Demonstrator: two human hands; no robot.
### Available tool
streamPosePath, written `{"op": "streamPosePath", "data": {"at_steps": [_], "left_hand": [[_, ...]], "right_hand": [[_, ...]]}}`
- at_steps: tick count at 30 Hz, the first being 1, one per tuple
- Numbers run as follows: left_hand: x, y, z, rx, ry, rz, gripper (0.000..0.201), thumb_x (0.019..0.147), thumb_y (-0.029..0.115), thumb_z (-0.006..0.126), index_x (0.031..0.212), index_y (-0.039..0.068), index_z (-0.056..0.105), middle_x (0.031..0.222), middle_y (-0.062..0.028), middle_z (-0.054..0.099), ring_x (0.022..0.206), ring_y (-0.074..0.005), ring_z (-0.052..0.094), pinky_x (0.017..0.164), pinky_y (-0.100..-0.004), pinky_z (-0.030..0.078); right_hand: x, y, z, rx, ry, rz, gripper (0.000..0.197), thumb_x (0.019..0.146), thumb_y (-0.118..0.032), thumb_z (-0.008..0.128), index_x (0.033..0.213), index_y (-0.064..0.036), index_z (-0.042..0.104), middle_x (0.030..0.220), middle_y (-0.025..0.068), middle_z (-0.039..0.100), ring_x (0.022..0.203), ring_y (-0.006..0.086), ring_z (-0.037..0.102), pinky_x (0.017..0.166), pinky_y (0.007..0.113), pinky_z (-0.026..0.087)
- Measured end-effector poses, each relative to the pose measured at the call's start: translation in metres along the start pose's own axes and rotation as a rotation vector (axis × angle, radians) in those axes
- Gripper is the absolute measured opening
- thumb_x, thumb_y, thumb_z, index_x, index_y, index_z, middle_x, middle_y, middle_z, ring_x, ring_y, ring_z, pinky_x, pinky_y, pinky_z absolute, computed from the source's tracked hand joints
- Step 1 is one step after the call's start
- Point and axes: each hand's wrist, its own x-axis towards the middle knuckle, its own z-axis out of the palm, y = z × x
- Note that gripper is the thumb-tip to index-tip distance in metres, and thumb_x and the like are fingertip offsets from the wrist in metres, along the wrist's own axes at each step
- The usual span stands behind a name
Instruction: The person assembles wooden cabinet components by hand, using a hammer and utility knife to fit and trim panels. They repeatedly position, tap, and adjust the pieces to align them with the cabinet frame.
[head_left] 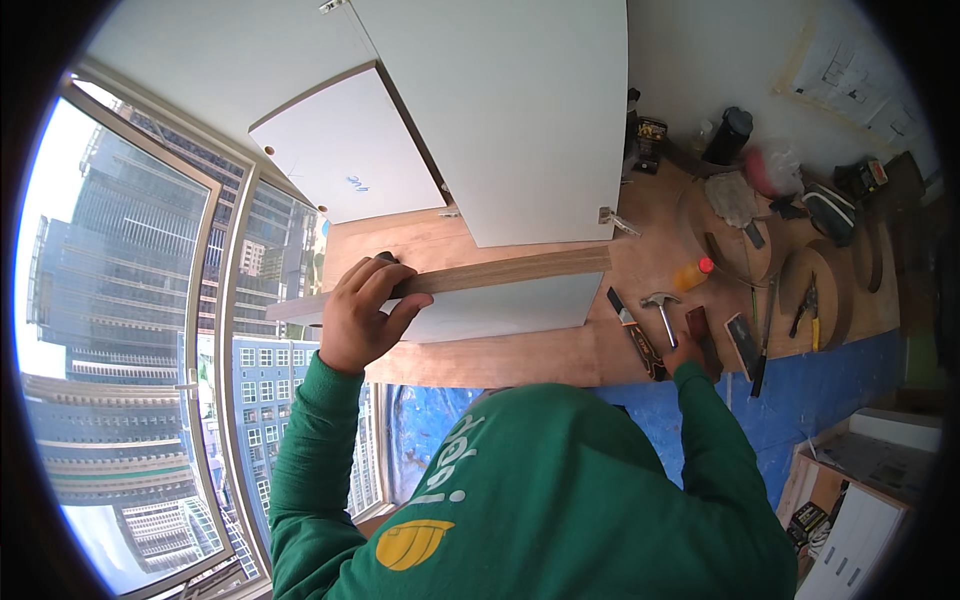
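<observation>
The left hand [362, 318] clamps the near end of the wooden strip [470, 275], whose length runs away to the right toward the right hand [684, 352], grip hidden, beside the hammer [662, 312].

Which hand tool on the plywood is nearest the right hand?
The orange-handled utility knife, lying just left of the right hand. The hammer sits above it; the pliers lie far off right.
</observation>
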Motion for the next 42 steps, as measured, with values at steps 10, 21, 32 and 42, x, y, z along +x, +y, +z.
{"op": "streamPosePath", "data": {"at_steps": [10,21,32,42], "left_hand": [[0.007,-0.003,0.0,0.024,0.039,0.033,0.033,0.084,0.032,0.086,0.096,0.006,0.07,0.087,-0.0072,0.067,0.082,-0.0289,0.067,0.072,-0.0404,0.055],[-0.018,-0.045,-0.043,-0.036,-0.162,0.093,0.029,0.096,0.035,0.074,0.105,0.008,0.068,0.084,-0.008,0.065,0.079,-0.0314,0.067,0.073,-0.0429,0.054],[-0.08,-0.175,-0.12,-0.202,-0.232,0.072,0.031,0.094,0.028,0.078,0.113,0.005,0.07,0.092,-0.0118,0.073,0.08,-0.0327,0.072,0.071,-0.0418,0.057],[-0.115,-0.215,-0.097,-0.752,-0.023,-0.03,0.038,0.086,0.024,0.09,0.109,-0.001,0.074,0.097,-0.0151,0.076,0.082,-0.026,0.074,0.072,-0.0337,0.058]], "right_hand": [[-0.004,-0.006,-0.012,0.442,0.006,0.001,0.035,0.094,-0.033,0.072,0.101,-0.0001,0.063,0.081,0.0153,0.071,0.072,0.0283,0.072,0.068,0.043,0.057],[-0.14,-0.141,-0.163,1.111,0.451,-0.175,0.025,0.109,-0.03,0.06,0.11,-0.0046,0.064,0.066,-0.0017,0.05,0.048,0.0076,0.046,0.046,0.025,0.038],[-0.32,-0.383,-0.235,1.036,0.347,-0.6,0.037,0.108,-0.016,0.061,0.139,0.0033,0.057,0.079,0.0004,0.055,0.059,0.0067,0.051,0.053,0.022,0.042],[-0.385,-0.502,-0.202,0.563,0.021,-0.611,0.022,0.11,-0.015,0.057,0.119,0.0047,0.063,0.08,0.0046,0.056,0.066,0.0119,0.052,0.063,0.028,0.045]]}}
